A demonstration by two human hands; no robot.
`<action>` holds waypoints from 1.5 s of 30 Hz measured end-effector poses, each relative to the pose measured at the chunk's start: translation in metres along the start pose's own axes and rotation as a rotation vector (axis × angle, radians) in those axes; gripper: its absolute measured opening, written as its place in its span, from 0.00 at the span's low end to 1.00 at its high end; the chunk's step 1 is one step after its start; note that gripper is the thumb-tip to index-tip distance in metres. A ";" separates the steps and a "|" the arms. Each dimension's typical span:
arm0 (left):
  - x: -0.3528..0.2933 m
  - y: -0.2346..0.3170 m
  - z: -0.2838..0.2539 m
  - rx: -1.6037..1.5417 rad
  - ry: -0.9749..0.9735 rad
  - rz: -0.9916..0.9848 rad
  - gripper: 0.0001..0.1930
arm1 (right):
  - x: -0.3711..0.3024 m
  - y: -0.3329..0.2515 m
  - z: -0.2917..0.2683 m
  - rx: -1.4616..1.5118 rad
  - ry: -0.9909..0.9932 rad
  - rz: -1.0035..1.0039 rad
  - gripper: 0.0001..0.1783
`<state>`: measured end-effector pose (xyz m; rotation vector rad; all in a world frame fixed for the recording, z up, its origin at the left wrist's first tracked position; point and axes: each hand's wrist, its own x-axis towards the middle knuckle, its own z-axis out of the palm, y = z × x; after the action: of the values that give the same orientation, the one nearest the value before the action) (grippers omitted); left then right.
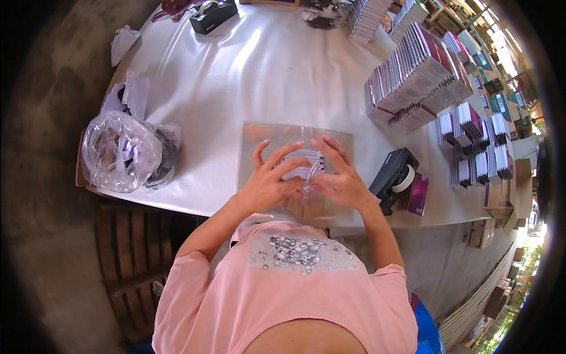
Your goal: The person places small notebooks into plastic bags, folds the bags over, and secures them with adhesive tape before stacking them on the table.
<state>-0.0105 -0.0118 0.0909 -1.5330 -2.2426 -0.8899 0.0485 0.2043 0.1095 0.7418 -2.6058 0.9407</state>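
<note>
Fingers of the left hand [268,186] and right hand [345,182] curve, spread, over one bundle [316,160] on one clear sheet [250,144]; whether either grips, I cannot tell. Rightward: one dispenser [389,171], one purple book [419,194]. Leftward, a clear bag [121,156]. Beyond: a second dispenser [213,16], notebook stacks [413,71], labelled boxes [500,106].

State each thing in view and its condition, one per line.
Left hand: spread, bent; grip unclear
Right hand: spread, bent; grip unclear
Clear plastic sheet: spread out beneath both hands
White bundle: partly covered by the hands
Near tape dispenser: loaded
Far tape dispenser: loaded
Clear bag: crumpled
Notebooks: stacked high
</note>
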 end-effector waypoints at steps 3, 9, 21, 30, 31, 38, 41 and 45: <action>-0.001 -0.005 -0.004 -0.135 0.000 0.042 0.14 | 0.010 -0.010 -0.014 0.046 -0.071 0.014 0.07; 0.011 0.004 -0.004 -0.230 -0.054 -0.100 0.14 | 0.021 -0.017 -0.017 0.038 -0.047 0.045 0.08; -0.023 -0.031 -0.011 -0.686 0.502 -0.280 0.27 | -0.048 -0.019 0.050 0.083 0.185 0.356 0.29; -0.038 -0.070 0.004 -0.463 -0.214 -0.007 0.29 | -0.021 -0.018 0.029 -0.072 -0.181 0.315 0.35; -0.034 -0.073 0.003 -0.471 -0.268 0.017 0.31 | -0.021 -0.017 0.027 -0.082 -0.227 0.305 0.36; -0.004 -0.067 0.002 -0.307 -0.475 0.274 0.38 | -0.017 -0.012 0.024 -0.238 -0.434 0.269 0.38; -0.016 -0.087 0.008 -0.632 0.206 0.045 0.39 | -0.008 -0.025 0.023 -0.279 -0.381 0.241 0.41; -0.025 -0.102 -0.003 -0.472 0.204 0.008 0.38 | -0.009 -0.028 0.023 -0.286 -0.412 0.278 0.42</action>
<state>-0.0936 -0.0570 0.0457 -1.5395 -1.9688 -1.5813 0.0698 0.1737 0.1029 0.5527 -3.1768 0.4948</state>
